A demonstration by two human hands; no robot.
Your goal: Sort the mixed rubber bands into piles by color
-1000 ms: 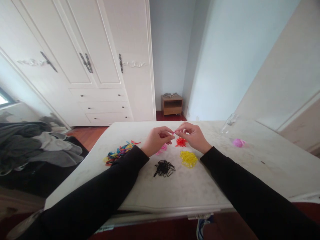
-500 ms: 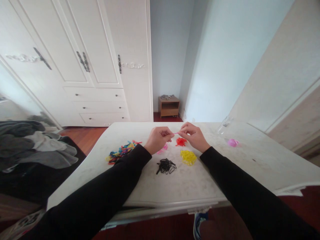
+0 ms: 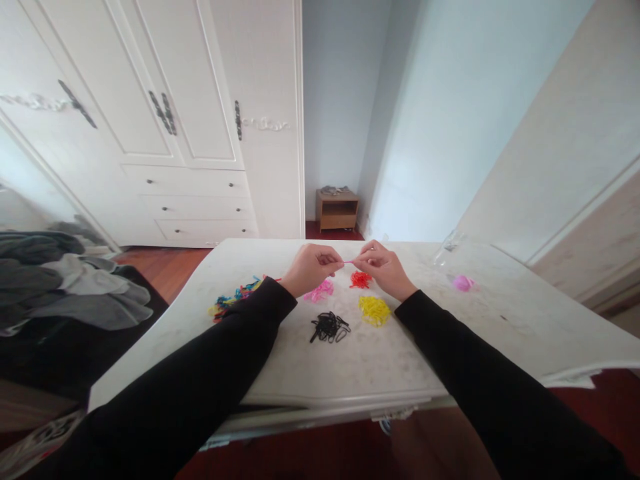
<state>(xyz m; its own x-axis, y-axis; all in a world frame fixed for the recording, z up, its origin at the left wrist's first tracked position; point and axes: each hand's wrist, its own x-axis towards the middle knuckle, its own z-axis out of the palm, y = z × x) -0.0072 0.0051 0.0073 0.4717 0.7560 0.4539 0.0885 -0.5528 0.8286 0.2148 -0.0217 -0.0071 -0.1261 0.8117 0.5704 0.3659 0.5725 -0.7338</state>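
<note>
Left grip (image 3: 313,267) leftward, pink band (image 3: 349,262) at fingertips (image 3: 339,265).

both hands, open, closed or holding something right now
Left hand: closed, pinching one end of a thin pink band.
Right hand: closed, pinching its other end.

We see white wardrobe (image 3: 150,120), dark handles (image 3: 238,120), at eleven o'clock; small wooden nightstand (image 3: 339,217) at twelve. Pale blue wall (image 3: 440,113) at one, softly lit. Reddish wood floor (image 3: 165,267) at nine. White table (image 3: 350,373) toward six, dark red floor (image 3: 280,460) below.
</note>
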